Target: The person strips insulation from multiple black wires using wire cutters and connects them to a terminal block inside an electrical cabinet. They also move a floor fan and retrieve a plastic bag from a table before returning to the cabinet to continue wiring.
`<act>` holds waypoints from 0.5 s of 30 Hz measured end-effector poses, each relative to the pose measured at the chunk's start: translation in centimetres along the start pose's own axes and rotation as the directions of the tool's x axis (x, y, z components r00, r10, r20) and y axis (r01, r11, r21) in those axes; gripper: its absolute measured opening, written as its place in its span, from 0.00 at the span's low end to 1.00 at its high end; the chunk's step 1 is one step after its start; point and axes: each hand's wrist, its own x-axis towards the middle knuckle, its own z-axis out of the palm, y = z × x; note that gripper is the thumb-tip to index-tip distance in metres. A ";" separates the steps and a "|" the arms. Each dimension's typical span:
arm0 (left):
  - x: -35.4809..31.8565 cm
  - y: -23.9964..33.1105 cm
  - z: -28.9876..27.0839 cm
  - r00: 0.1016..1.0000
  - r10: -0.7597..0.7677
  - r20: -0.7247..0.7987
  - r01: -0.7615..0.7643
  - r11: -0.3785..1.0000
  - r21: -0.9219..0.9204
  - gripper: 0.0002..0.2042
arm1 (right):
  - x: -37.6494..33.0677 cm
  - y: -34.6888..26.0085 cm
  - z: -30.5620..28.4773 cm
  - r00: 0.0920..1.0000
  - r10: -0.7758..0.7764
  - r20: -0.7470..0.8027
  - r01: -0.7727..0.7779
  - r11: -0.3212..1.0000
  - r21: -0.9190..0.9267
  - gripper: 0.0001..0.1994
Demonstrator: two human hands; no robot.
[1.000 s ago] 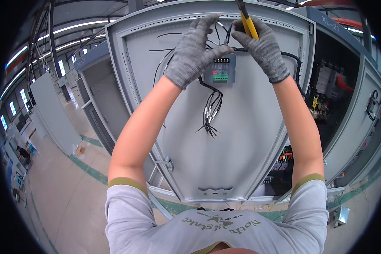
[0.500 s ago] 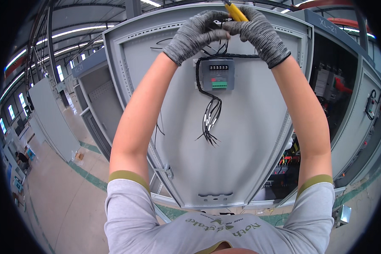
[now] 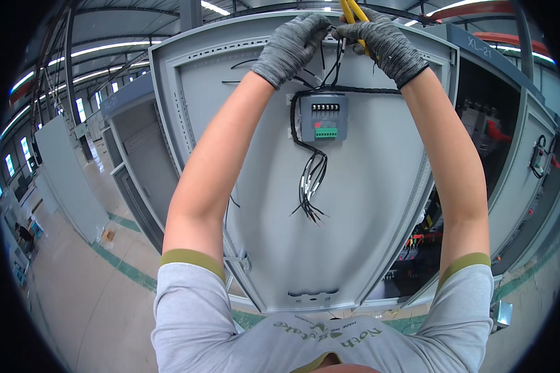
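Note:
Both hands wear grey knitted gloves and are raised to the upper part of an open grey cabinet door. My left hand point(image 3: 294, 48) is closed, its fingertips pinching the upper end of a black wire point(image 3: 338, 67). Beside it, my right hand point(image 3: 389, 50) is wrapped round a hand tool with yellow handles point(image 3: 353, 11); the tool's working end is hidden, so its exact kind cannot be told. The fingertips of the two hands nearly meet. Below them, a black wrapped wire harness point(image 3: 367, 91) runs round a grey module point(image 3: 324, 118) with a green terminal block.
Several loose wire ends point(image 3: 309, 199) with white markers hang under the module. The grey cabinet door point(image 3: 348, 248) has perforated side rails. Another cabinet point(image 3: 488, 124) with dark innards stands at right, and a grey cabinet point(image 3: 144, 143) at left. A person crouches far left.
The yellow-handled tool has turned more upright in my right hand, and both its handles now show. My left fingers have closed in toward the right hand. The view has shifted slightly.

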 end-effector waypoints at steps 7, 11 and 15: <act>-0.8 1.1 1.0 0.993 -0.114 -0.039 0.109 0.987 -0.116 0.09 | -0.3 -0.7 -0.2 1.000 0.008 0.029 -0.005 0.993 -0.120 0.23; -2.1 1.6 1.4 0.966 -0.245 -0.082 0.236 0.966 -0.105 0.13 | 0.1 -0.5 -0.3 1.000 0.029 -0.008 -0.029 0.998 -0.063 0.23; -3.3 5.6 1.8 0.935 -0.280 -0.216 0.255 0.957 -0.135 0.19 | -0.1 0.8 -0.8 0.997 -0.013 -0.076 -0.001 0.983 -0.183 0.23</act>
